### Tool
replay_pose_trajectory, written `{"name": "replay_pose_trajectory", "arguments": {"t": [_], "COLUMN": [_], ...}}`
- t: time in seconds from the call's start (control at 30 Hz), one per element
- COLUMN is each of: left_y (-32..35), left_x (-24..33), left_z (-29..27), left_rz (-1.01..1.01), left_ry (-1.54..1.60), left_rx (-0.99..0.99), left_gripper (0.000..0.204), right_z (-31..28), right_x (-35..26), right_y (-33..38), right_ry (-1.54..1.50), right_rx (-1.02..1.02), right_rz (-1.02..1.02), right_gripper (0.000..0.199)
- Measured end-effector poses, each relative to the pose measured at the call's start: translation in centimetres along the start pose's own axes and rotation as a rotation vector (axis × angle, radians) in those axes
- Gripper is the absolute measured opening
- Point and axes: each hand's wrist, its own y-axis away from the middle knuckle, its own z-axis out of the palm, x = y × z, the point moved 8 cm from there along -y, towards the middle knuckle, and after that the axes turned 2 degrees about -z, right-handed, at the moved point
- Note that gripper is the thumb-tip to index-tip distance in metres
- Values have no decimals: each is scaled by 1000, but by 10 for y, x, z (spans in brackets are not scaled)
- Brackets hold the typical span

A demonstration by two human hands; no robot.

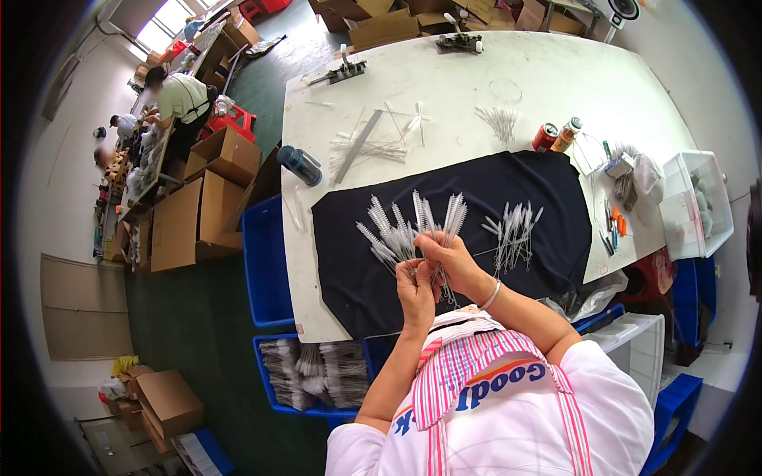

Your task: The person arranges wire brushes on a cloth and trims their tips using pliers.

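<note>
you've got a fan of small white bristle brushes [409,226] pinched upright in your left hand [416,292], your right hand [449,258] closed on their wire stems just above the black cloth [556,198], while another loose pile [514,230] beside it waits ungathered

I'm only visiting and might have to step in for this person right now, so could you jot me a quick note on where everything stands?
Left hand: closed around the wire stems of a fanned bunch of small white bristle brushes, held over the black cloth.
Right hand: fingers pinching into the same bunch from above.
Loose brushes: one pile on the cloth to the right, more on the white table beyond.
Done: bundles of brushes already fill the blue bin at the table's near edge.
Left: the loose piles are not yet gathered.
</note>
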Motion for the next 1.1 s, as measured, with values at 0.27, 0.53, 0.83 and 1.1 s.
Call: {"name": "replay_pose_trajectory", "arguments": {"t": [0.27, 0.53, 0.83, 1.1], "left_y": [0, -8, 0, -11], "left_x": [-3, -11, -12, -34], "left_z": [2, -4, 22, -8], "left_rz": [-51, -89, -240, -315], "left_ry": [-28, -23, 162, 204], "left_rx": [52, 20, -60, 162], "left_gripper": [18, 21, 24, 21], "right_z": [-35, -37, -91, -259], "right_x": [8, -28, -38, -39], "right_y": [-12, -1, 23, 44], "right_ry": [115, 174, 44, 1077], "right_rx": [163, 295, 526, 928], "right_rz": [-176, -181, -324, -715], "right_gripper": [25, 20, 11, 26]}}
